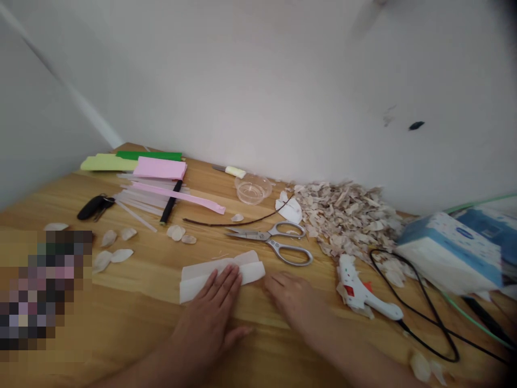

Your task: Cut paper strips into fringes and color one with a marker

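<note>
Wooden tabletop (137,296) makes a solid base, so pressing flat works well: your left hand (205,323) has its fingers slightly apart on the folded white sheet (214,275), your right hand (293,304) fingers together just beside it.

The left hand (205,323) and right hand (297,304) are bare, slim-fingered, and the forearms (141,369) uncovered.

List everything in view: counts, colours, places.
Table: 1, honey wood, under everything.
Folded sheet: 1, white, front centre.
Scissors: 1 pair, silver, centre.
Glue gun: 1, white, front right.
Tissue box: 1, white and blue, right.
Flake pile: 1, pale brown, back right.
Glue sticks: several, clear, back left.
Pink sheet: 1, pink, back left.
Keys: 1 bunch, black, left.
Bowl: 1, clear plastic, back centre.
Left hand: 1, on the folded sheet.
Right hand: 1, at the sheet's right end.
</note>
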Action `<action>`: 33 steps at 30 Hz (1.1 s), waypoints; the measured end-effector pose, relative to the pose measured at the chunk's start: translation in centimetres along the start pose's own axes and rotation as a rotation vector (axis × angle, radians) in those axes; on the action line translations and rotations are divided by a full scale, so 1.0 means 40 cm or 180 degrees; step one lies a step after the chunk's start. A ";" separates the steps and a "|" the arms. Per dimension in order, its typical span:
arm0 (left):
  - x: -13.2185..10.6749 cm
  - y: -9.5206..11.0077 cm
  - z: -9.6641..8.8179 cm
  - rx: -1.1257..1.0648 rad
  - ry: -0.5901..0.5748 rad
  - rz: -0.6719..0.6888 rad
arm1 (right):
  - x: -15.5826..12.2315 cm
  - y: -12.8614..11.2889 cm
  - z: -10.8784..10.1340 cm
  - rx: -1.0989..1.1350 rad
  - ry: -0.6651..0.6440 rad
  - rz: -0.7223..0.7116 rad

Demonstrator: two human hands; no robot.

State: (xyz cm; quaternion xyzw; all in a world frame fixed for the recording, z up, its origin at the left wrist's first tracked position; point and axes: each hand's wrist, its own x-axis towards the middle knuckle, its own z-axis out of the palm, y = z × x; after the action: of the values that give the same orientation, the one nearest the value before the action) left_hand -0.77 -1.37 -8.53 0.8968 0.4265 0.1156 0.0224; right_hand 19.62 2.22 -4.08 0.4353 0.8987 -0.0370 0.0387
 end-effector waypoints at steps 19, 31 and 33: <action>0.007 -0.001 -0.006 -0.0117 -0.0013 -0.0063 | 0.030 -0.018 -0.041 -0.0046 -0.0575 0.0059; 0.004 -0.004 0.001 -0.0110 0.0092 -0.0063 | 0.026 -0.033 -0.062 -0.0045 -0.0765 -0.0013; 0.003 -0.004 0.003 -0.0127 0.0107 -0.0059 | 0.026 -0.040 -0.062 -0.0078 -0.0802 -0.0012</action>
State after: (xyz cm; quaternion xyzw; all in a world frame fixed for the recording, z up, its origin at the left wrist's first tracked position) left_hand -0.79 -1.17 -8.64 0.8901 0.4327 0.1390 0.0342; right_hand 17.64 2.28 -1.66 0.4250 0.8879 -0.0805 0.1565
